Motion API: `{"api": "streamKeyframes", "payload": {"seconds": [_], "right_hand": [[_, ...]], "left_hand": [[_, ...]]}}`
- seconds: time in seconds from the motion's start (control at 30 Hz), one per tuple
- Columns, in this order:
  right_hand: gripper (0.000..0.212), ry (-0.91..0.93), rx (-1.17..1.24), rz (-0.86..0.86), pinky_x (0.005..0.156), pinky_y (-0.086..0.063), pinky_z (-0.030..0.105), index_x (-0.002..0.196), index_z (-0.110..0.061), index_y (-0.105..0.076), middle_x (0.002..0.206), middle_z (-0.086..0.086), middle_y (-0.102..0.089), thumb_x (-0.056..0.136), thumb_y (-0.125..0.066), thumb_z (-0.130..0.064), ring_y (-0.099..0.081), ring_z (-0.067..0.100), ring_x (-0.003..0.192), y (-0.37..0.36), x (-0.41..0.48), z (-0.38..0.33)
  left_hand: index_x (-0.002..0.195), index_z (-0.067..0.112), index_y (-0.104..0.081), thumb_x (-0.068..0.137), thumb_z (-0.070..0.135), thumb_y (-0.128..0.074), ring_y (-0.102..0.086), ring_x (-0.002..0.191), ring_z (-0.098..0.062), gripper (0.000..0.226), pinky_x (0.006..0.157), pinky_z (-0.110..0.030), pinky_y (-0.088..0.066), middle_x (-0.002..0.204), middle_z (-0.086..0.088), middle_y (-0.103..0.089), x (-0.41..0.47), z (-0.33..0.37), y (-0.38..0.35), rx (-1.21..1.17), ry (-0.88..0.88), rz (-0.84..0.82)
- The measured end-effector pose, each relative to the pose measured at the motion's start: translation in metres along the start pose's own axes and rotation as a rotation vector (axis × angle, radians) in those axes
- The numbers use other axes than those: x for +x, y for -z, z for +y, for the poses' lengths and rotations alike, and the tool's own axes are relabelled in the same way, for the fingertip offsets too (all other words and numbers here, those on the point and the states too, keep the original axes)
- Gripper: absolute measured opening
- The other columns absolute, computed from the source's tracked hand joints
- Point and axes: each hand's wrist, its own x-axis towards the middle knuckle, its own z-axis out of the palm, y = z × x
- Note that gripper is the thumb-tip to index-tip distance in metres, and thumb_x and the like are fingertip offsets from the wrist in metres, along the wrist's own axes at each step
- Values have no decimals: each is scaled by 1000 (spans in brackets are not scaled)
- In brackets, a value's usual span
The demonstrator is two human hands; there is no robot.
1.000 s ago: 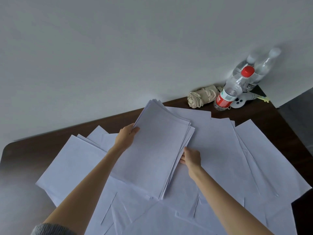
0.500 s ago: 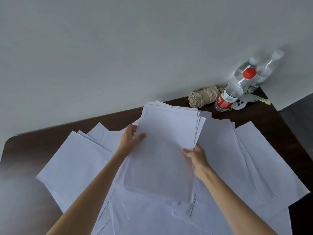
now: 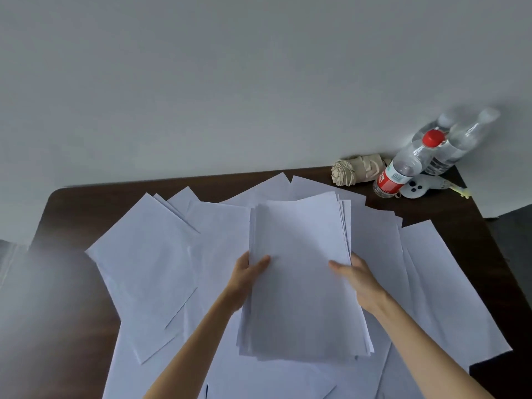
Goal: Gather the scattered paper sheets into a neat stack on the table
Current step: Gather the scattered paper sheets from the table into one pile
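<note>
Thin, matt white paper makes up the stack [image 3: 302,269] and the loose sheets [image 3: 144,254], smooth and uncoated, over a dark brown wood counter [image 3: 86,208] with a smooth satin finish. The bottles [image 3: 406,165] are clear glossy plastic, one with a red plastic cap [image 3: 434,138], beside a bundle [image 3: 357,168] of soft, crumpled beige cloth.

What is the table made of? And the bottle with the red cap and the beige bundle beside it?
Table: dark brown, smooth, dull; probably wood or veneer. Bottle: clear shiny plastic; you see through it. Bundle: likely cloth, from its soft wrinkled folds.
</note>
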Motion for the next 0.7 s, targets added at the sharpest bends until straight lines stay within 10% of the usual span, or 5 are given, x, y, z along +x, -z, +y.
{"api": "streamKeyframes", "payload": {"seconds": [0.17,0.37,0.5,0.7], "right_hand": [[22,8,-26,-9,80,-51,28,104,-19,-67,103,-2,-73,92,-60,-1,-67,15,94,26,-9,-8],[24,-1,-72,-41,86,-50,32,112,-15,-65,106,-1,-72,91,-62,-2,-67,18,99,49,-15,-5],[25,-2,-87,-60,91,-49,34,110,-17,-65,107,-2,-72,91,-62,-2,-67,17,100,55,-18,-2],[23,-2,-84,-26,76,-51,27,106,-18,-64,100,-4,-71,91,-62,-1,-66,14,92,64,-26,0]], "left_hand": [[102,6,-62,93,11,-63,-67,73,-21,10,65,-32,-53,88,-12,-70,-17,-23,0,108,20,318],[117,6,-54,79,21,-76,-48,114,-33,46,78,-37,-37,124,-16,-49,-41,-43,15,502,148,949],[123,4,-45,65,35,-87,-36,126,-35,78,93,-46,-40,132,-20,-39,-44,-48,27,538,285,958],[116,12,-50,70,51,-80,-45,121,-29,67,90,-41,-40,123,-10,-48,-44,-43,20,760,133,790]]}}
